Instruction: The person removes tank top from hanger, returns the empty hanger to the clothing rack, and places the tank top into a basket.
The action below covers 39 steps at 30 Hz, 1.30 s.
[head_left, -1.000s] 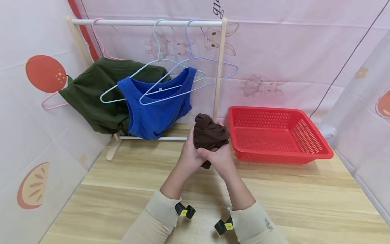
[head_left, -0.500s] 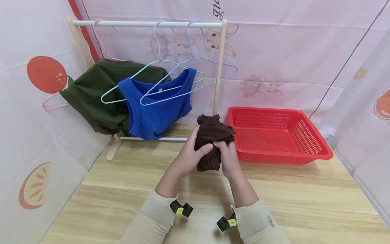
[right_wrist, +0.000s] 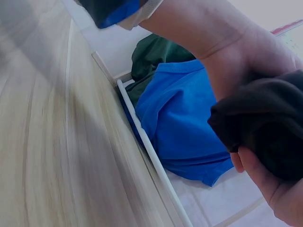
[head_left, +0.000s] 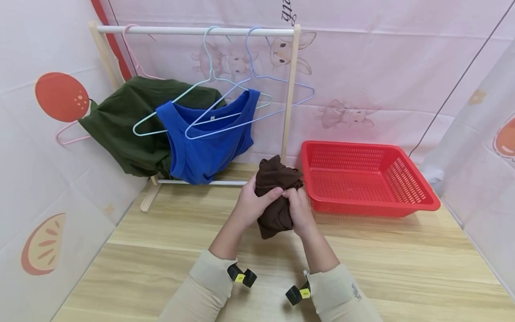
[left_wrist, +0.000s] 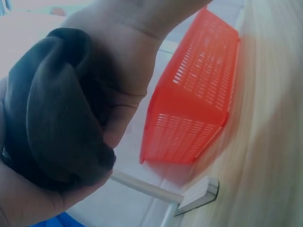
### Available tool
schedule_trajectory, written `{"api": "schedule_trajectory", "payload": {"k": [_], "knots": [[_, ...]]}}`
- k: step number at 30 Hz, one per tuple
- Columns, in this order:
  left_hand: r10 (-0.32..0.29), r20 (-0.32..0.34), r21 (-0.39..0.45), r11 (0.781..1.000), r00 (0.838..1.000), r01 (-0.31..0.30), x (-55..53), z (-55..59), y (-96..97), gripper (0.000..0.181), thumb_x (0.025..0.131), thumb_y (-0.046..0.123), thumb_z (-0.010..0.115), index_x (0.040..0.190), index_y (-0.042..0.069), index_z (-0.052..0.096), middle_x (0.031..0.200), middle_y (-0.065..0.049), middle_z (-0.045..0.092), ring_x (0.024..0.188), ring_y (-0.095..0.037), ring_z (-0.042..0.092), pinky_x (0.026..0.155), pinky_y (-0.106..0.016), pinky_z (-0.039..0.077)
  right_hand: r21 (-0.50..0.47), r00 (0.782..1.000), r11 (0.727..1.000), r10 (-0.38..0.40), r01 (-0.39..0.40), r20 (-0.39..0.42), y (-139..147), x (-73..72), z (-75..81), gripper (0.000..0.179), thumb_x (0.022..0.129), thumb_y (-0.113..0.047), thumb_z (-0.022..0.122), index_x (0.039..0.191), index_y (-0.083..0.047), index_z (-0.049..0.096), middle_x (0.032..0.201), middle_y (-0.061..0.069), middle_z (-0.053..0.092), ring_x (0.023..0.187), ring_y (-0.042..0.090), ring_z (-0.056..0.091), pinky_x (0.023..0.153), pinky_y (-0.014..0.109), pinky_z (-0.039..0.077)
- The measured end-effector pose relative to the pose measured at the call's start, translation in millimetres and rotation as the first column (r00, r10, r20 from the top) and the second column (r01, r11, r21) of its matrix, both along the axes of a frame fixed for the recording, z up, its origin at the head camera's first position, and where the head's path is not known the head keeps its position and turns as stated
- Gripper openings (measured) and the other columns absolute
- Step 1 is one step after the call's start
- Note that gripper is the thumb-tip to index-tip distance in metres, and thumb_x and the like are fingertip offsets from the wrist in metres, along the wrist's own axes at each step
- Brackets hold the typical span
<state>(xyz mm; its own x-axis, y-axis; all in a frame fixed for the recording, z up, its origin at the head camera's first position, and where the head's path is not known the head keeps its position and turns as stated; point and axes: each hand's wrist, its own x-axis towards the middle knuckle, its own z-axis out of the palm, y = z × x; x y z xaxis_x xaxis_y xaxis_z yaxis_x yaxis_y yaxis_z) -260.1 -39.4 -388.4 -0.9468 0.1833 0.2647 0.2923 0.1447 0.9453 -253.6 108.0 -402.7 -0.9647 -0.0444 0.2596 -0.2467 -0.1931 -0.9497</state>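
Note:
Both hands hold a bunched dark brown cloth garment (head_left: 275, 176) above the table, in the middle of the head view. Its exact kind is hidden by the folds. The left hand (head_left: 250, 202) grips its left side with the thumb laid across the front. On the opposite side, the right hand (head_left: 299, 209) pinches it, and the two thumb tips nearly meet. A loose part of the cloth hangs below the thumbs. In the left wrist view the garment (left_wrist: 57, 113) appears as a rounded bundle between the palms; most fingers behind it are hidden.
Behind the hands stands a clothes rack (head_left: 197, 30). A dark green garment (head_left: 132, 116) hangs on a pink hanger, a blue sleeveless top (head_left: 209, 152) on a mint hanger (head_left: 146, 118). In front is a bare lilac hanger (head_left: 291, 107). A red basket (head_left: 374, 205) sits right.
The brown bundle has been loosened, and more of it hangs down below the hands. Both thumbs have shifted to its front. Lately the hands have drawn slightly left. Rack and basket stay put.

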Motion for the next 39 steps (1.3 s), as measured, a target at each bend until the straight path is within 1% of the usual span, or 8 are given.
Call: {"api": "schedule_trajectory", "payload": {"k": [9,16,21,24,27,30,35,39], "knots": [[-0.089,0.048,0.156,0.985,0.995,0.081,-5.9,-7.1,3.0,0.067,0.078,0.049,0.079,0.131,0.013,0.058,0.127,-0.008,0.063,0.109,-0.020,0.061,0.095,-0.035,0.050,0.017,0.996,0.996,0.092,-0.092,0.000,3.6,-0.4,-0.9,0.030,0.084,-0.008,0.042,0.111,-0.003,0.055,0.097,0.000,0.064,0.088,0.010,0.062,0.079,0.024,0.051],[-0.093,0.093,0.206,0.976,0.991,0.073,-6.3,-7.9,5.7,0.060,0.083,0.033,0.076,0.136,0.015,0.053,0.129,-0.009,0.061,0.110,-0.020,0.059,0.096,-0.034,0.049,0.038,0.996,0.995,0.091,-0.091,-0.001,2.7,-1.2,-2.3,0.029,0.084,-0.011,0.041,0.110,-0.004,0.054,0.096,0.000,0.063,0.089,0.010,0.060,0.080,0.024,0.049],[-0.010,0.036,0.169,0.986,0.999,0.003,-5.4,-9.7,7.7,0.059,0.081,0.037,0.077,0.133,0.019,0.056,0.125,-0.005,0.063,0.108,-0.019,0.060,0.093,-0.034,0.050,0.016,0.999,0.999,0.051,-0.051,0.019,-1.2,-1.8,-2.6,0.037,0.083,-0.012,0.041,0.117,-0.003,0.051,0.102,0.002,0.061,0.093,0.012,0.059,0.084,0.025,0.049],[0.061,0.001,0.173,0.983,0.998,-0.061,-4.3,-11.4,9.5,0.054,0.080,0.038,0.078,0.128,0.019,0.060,0.120,-0.005,0.065,0.105,-0.020,0.062,0.091,-0.035,0.052,0.007,1.000,1.000,0.017,-0.017,0.026,-4.7,-2.0,-2.2,0.051,0.085,-0.012,0.043,0.135,-0.005,0.042,0.118,0.007,0.057,0.106,0.015,0.056,0.095,0.028,0.045],[0.143,-0.012,0.213,0.967,0.990,-0.137,-4.7,-13.3,10.8,0.048,0.080,0.034,0.079,0.122,0.016,0.064,0.115,-0.006,0.068,0.101,-0.019,0.064,0.088,-0.035,0.054,0.014,0.999,0.999,-0.047,0.047,0.014,-9.4,-1.8,-1.6,0.067,0.092,-0.014,0.047,0.153,-0.015,0.022,0.142,0.007,0.044,0.126,0.014,0.046,0.109,0.033,0.035],[0.226,-0.012,0.277,0.937,0.974,-0.214,-6.2,-15.5,11.6,0.044,0.080,0.028,0.081,0.118,0.012,0.067,0.110,-0.009,0.070,0.096,-0.019,0.066,0.084,-0.033,0.056,0.062,0.990,0.990,-0.125,0.128,-0.059,-14.5,-0.8,-1.2,0.077,0.099,-0.020,0.052,0.158,-0.029,0.004,0.157,0.001,0.027,0.140,0.013,0.033,0.116,0.038,0.031],[0.341,-0.030,0.340,0.887,0.940,-0.311,-8.4,-17.4,12.0,0.043,0.080,0.021,0.081,0.118,0.005,0.067,0.108,-0.013,0.070,0.092,-0.019,0.067,0.082,-0.033,0.056,0.257,0.949,0.930,-0.202,0.263,-0.243,-22.4,5.0,1.3,0.067,0.101,-0.029,0.055,0.158,-0.026,0.020,0.155,0.008,0.032,0.139,0.021,0.035,0.113,0.048,0.034],[0.384,-0.049,0.328,0.878,0.922,-0.349,-8.3,-17.1,12.1,0.042,0.079,0.024,0.082,0.113,0.003,0.068,0.102,-0.014,0.072,0.086,-0.019,0.067,0.078,-0.033,0.057,0.380,0.956,0.892,-0.159,0.247,-0.247,-24.5,8.3,1.3,0.081,0.092,-0.046,0.065,0.157,-0.030,0.020,0.158,0.003,0.028,0.143,0.020,0.030,0.116,0.052,0.028]]}}
